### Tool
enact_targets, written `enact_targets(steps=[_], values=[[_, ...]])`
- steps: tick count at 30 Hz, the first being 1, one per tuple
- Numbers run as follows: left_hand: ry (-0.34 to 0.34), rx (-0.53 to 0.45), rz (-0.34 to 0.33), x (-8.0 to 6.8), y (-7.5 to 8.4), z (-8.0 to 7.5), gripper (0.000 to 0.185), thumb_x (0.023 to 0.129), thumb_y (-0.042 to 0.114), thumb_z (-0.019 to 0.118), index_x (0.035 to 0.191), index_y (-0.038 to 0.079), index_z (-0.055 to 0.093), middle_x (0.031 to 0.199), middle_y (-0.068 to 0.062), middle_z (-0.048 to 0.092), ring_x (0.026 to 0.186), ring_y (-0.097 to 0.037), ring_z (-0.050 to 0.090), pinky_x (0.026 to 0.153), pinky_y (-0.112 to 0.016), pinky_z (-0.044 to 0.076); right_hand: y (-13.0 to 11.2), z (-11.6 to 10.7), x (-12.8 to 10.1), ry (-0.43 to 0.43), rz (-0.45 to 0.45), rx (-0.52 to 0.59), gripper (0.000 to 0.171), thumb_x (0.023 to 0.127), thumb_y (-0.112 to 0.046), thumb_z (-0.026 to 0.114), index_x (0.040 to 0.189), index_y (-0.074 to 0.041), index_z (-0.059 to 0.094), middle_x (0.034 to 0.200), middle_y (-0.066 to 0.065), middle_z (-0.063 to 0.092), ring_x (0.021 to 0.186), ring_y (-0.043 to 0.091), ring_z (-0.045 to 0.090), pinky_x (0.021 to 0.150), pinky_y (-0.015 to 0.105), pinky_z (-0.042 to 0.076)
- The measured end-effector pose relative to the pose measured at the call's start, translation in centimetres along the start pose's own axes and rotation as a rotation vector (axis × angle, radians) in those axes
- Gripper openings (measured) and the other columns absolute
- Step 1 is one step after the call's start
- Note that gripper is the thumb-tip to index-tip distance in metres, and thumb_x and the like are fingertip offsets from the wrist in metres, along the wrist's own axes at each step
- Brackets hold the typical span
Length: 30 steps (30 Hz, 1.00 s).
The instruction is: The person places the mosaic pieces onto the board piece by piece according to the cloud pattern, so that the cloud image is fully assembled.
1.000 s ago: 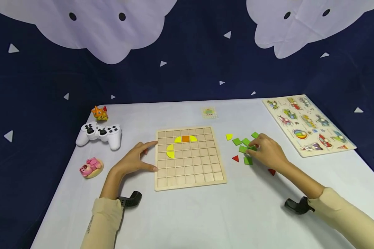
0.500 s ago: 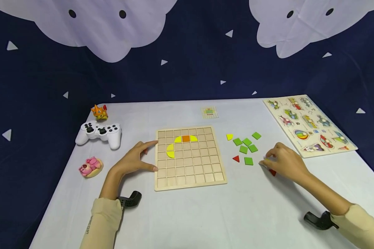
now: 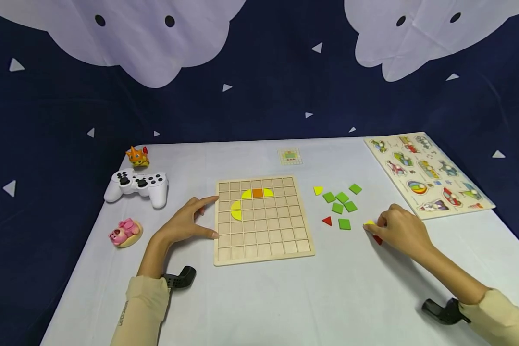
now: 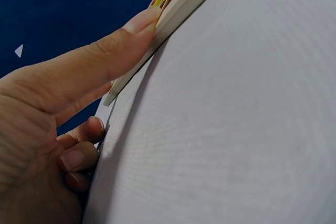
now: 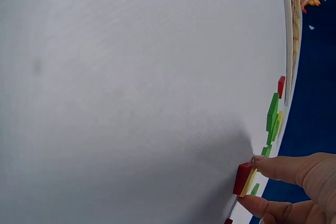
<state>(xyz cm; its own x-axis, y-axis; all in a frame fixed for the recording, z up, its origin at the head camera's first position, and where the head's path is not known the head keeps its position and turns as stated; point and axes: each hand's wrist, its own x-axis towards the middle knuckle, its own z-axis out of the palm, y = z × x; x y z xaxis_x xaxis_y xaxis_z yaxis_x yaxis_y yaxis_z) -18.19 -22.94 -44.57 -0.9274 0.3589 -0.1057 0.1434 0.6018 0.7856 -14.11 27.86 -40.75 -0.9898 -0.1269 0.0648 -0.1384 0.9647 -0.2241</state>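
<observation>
The fingers of the right hand were curled onto a small yellow piece, pinching it at its edge; a red piece lay against it on the tabletop. The yellow piece sat right of the loose green squares and well right of the wooden grid board. By its look it was thin, stiff, light and smooth, so it would likely slide under a flat press; a hold across two opposite edges, thumb against fingertip, appeared the most secure.

The left hand lay against the board's left edge, thumb straight along the rim, other fingers loosely bent, gripping nothing.

Only the head view showed the layout: yellow curved pieces and an orange square seated in the board's upper rows, a red triangle beside the green squares, a white game controller, two small figures and a picture puzzle board. The right wrist view alone showed the thickness of the pieces and the red one touching the yellow. The left wrist view alone showed thumb-to-rim contact.
</observation>
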Motion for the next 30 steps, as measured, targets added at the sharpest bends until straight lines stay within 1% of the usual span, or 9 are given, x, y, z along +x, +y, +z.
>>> enact_targets(steps=[3, 8, 10, 15, 21, 23, 26, 28, 30], values=[[0.0, 0.001, 0.0, -0.06, 0.04, 0.02, 0.099, 0.065, 0.029, 0.094, 0.15, 0.016, 0.045, 0.096, -0.008, 0.038, 0.09, -0.022, 0.036, 0.079, -0.038, 0.032, -0.04, -0.05, 0.15, 0.005, -0.015, 0.004, 0.03, 0.078, -0.03, 0.083, 0.068, -0.005, 0.069, 0.077, 0.011, 0.058, 0.062, 0.019, 0.051, 0.053, 0.035, 0.04], [0.003, 0.002, -0.006, -0.07, 0.1, 0.04, 0.099, 0.065, 0.029, 0.093, 0.15, 0.016, 0.045, 0.097, -0.008, 0.038, 0.091, -0.022, 0.036, 0.08, -0.038, 0.032, -0.18, -0.04, 0.46, 0.004, -0.047, 0.028, 0.028, 0.079, -0.021, 0.081, 0.091, 0.004, 0.075, 0.081, 0.013, 0.057, 0.067, 0.02, 0.051, 0.055, 0.034, 0.04], [0.003, 0.002, -0.011, -0.07, 0.1, 0.03, 0.099, 0.065, 0.029, 0.093, 0.15, 0.016, 0.045, 0.097, -0.008, 0.038, 0.092, -0.023, 0.037, 0.081, -0.038, 0.032, -0.24, 0.02, 0.54, 0.0, -0.055, 0.04, 0.026, 0.08, -0.018, 0.079, 0.092, 0.004, 0.075, 0.081, 0.012, 0.057, 0.067, 0.02, 0.049, 0.056, 0.033, 0.038], [0.004, -0.002, -0.016, -0.08, 0.03, 0.03, 0.1, 0.064, 0.029, 0.094, 0.15, 0.016, 0.045, 0.097, -0.008, 0.038, 0.092, -0.023, 0.037, 0.081, -0.038, 0.032, -0.43, 0.21, 0.71, 0.004, -0.093, 0.066, 0.021, 0.079, -0.011, 0.078, 0.094, 0.002, 0.076, 0.084, 0.011, 0.059, 0.071, 0.019, 0.051, 0.059, 0.033, 0.04], [0.003, -0.003, -0.013, -0.09, -0.08, 0.08, 0.1, 0.064, 0.029, 0.094, 0.15, 0.017, 0.044, 0.097, -0.008, 0.038, 0.091, -0.022, 0.037, 0.08, -0.038, 0.032, -0.5, 0.29, 0.91, -0.018, -0.13, 0.092, 0.033, 0.076, -0.001, 0.072, 0.109, 0.001, 0.074, 0.09, 0.013, 0.058, 0.076, 0.023, 0.055, 0.061, 0.035, 0.043], [0.0, -0.006, -0.011, -0.08, -0.09, 0.1, 0.1, 0.064, 0.029, 0.094, 0.15, 0.017, 0.044, 0.097, -0.008, 0.038, 0.091, -0.022, 0.037, 0.08, -0.038, 0.032, -0.44, 0.29, 0.82, 0.003, -0.121, 0.086, 0.033, 0.077, -0.003, 0.07, 0.11, 0.0, 0.073, 0.091, 0.014, 0.058, 0.076, 0.024, 0.056, 0.059, 0.036, 0.043], [-0.001, -0.007, -0.008, -0.08, -0.1, 0.1, 0.1, 0.064, 0.029, 0.094, 0.15, 0.017, 0.044, 0.097, -0.008, 0.038, 0.09, -0.022, 0.036, 0.079, -0.038, 0.032, -0.38, 0.28, 0.71, 0.049, -0.075, 0.073, 0.026, 0.082, -0.015, 0.073, 0.103, 0.001, 0.073, 0.089, 0.015, 0.057, 0.075, 0.026, 0.056, 0.057, 0.037, 0.043], [0.001, -0.004, -0.007, -0.08, -0.09, 0.08, 0.099, 0.064, 0.03, 0.094, 0.15, 0.017, 0.044, 0.096, -0.008, 0.038, 0.09, -0.022, 0.036, 0.079, -0.038, 0.032, -0.37, 0.28, 0.68, 0.071, -0.035, 0.061, 0.03, 0.082, -0.025, 0.077, 0.097, 0.001, 0.074, 0.088, 0.015, 0.057, 0.072, 0.025, 0.055, 0.055, 0.037, 0.042], [0.002, 0.0, -0.008, -0.08, -0.08, 0.05, 0.099, 0.065, 0.03, 0.094, 0.15, 0.017, 0.044, 0.096, -0.008, 0.038, 0.09, -0.022, 0.036, 0.08, -0.038, 0.032, -0.33, 0.31, 0.73, 0.066, 0.001, 0.053, 0.036, 0.081, -0.031, 0.079, 0.093, 0.002, 0.073, 0.088, 0.016, 0.058, 0.07, 0.025, 0.054, 0.055, 0.038, 0.042]])
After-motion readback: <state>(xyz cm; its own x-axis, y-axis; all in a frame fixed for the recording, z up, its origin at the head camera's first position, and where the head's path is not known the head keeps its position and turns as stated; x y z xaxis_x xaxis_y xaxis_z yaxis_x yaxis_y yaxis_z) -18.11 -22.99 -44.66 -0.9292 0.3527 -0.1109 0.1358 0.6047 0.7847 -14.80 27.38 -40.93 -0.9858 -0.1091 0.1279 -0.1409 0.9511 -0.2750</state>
